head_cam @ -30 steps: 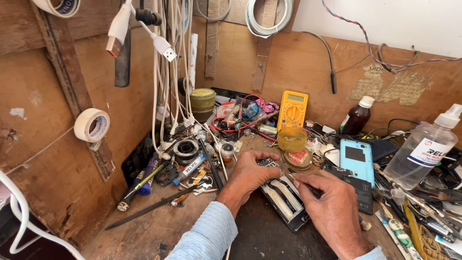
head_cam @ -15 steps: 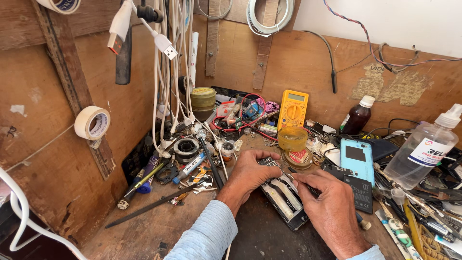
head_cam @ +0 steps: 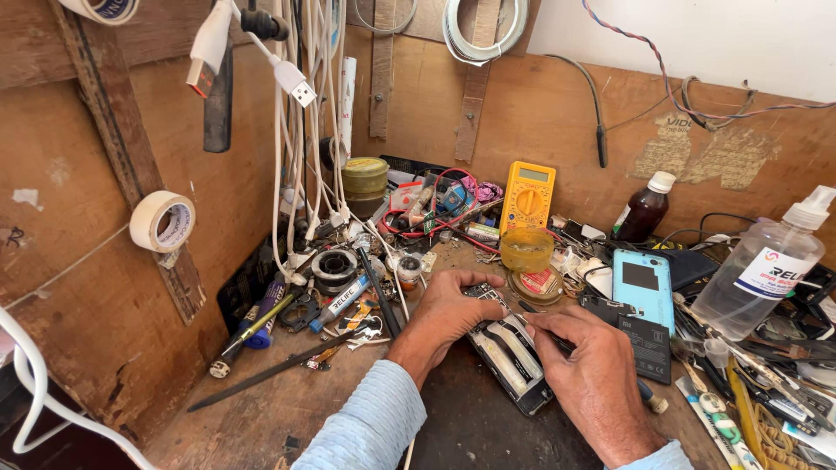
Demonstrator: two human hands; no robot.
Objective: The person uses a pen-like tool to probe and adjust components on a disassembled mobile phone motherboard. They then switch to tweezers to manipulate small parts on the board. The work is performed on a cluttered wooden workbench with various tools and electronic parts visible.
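An opened phone (head_cam: 509, 357) with its back off lies on the dark wooden bench, its inner parts showing. My left hand (head_cam: 448, 309) rests on the phone's far end, fingers curled over its top edge and holding it down. My right hand (head_cam: 588, 365) is closed around a thin dark tool (head_cam: 531, 310) whose tip points at the upper part of the phone's insides. The tool's handle end (head_cam: 651, 399) pokes out behind the hand. A black battery (head_cam: 649, 344) lies just right of my right hand, beside a light blue phone back (head_cam: 643, 283).
A yellow multimeter (head_cam: 527, 196), a yellow round tub (head_cam: 526, 250), a brown bottle (head_cam: 644, 209) and a clear spray bottle (head_cam: 766, 270) stand behind. White cables (head_cam: 305, 130) hang at left over screwdrivers and a solder reel (head_cam: 333, 265). A tape roll (head_cam: 163, 222) hangs on the left wall.
Both hands stay on the phone. My right hand's tool tip has shifted very slightly over the phone's upper part; nothing else has moved.
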